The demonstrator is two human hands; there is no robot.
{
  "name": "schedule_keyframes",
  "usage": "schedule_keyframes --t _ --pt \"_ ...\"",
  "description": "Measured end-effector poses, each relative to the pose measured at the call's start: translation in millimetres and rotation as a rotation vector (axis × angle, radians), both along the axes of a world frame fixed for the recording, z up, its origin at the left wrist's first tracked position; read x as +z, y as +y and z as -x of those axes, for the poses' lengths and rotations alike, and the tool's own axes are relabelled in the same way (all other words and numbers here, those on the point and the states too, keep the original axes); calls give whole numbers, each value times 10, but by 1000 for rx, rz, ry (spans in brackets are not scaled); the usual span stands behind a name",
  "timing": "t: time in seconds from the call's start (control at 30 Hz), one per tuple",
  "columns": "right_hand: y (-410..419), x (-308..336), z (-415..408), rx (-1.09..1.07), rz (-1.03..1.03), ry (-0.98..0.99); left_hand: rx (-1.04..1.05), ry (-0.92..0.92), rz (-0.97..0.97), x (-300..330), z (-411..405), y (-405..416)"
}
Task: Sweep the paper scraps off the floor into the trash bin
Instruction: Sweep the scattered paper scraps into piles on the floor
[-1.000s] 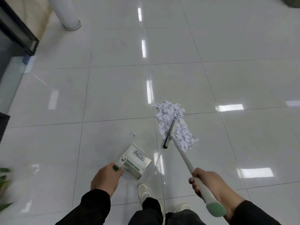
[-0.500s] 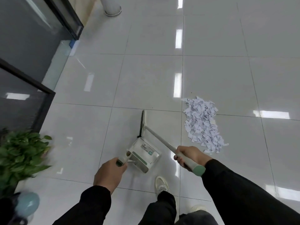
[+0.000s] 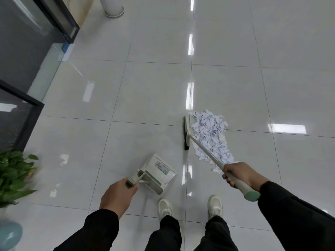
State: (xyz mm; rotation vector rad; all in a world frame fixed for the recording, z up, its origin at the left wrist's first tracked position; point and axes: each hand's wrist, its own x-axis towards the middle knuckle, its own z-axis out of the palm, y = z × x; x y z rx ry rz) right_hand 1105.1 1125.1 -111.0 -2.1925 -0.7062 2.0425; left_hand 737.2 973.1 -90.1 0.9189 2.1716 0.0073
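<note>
A heap of white paper scraps (image 3: 211,134) lies on the glossy tiled floor, ahead and to my right. My right hand (image 3: 239,173) grips the white, green-tipped handle of a broom (image 3: 204,151). Its dark-bristled head (image 3: 186,132) stands on the floor against the heap's left edge. My left hand (image 3: 117,195) holds the handle of a white dustpan (image 3: 158,173), which sits low in front of my left foot, well left of the scraps. No trash bin is in sight.
A dark glass partition (image 3: 23,66) and its frame run along the left. A potted green plant (image 3: 14,176) with a pale blue pot (image 3: 10,236) stands at the lower left. A white column base (image 3: 114,8) is far ahead. My two shoes (image 3: 190,208) are below.
The broom head has swung from left of the dustpan back to the right, onto the left edge of the scrap heap. The dustpan stays in my left hand. The view has shifted slightly.
</note>
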Motion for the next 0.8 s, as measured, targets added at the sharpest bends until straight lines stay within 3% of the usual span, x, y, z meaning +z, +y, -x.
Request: schedule_keyframes --t 0.23,0.6,0.8 --pt "121 146 -531 129 -132 -10 69 -3 -23 16 -658 247" --pt "543 457 -1386 206 -121 -15 145 -7 -47 -130 -1770 486" --pt "354 798 -1806 -55 -60 6 114 -19 -54 21 -1968 569"
